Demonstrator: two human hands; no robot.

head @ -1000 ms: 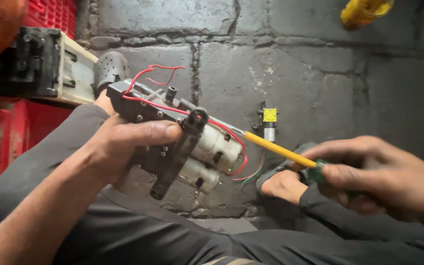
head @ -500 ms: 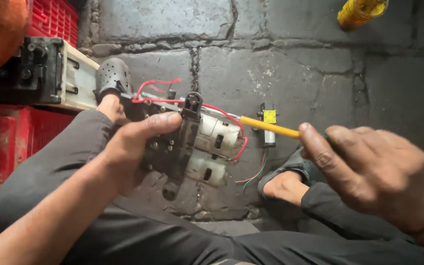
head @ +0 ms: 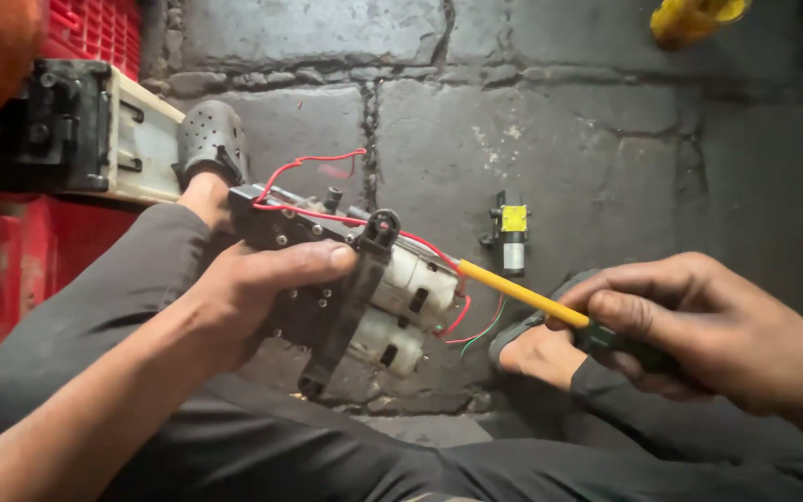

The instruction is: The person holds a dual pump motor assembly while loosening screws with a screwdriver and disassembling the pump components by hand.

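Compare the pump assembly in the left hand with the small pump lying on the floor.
The held pump assembly is larger, with two pale motors; the small pump shows one. The assembly is gripped by the left hand and trails red wires; the small pump lies untouched, yellow-topped. Both have dark housings.

Single head view, looking steeply down, close over lap and hands; stone floor point(head: 587, 139) beyond. No second view.

dim, soft daylight | corners dark — upper left blurred | centre sharp — no glare
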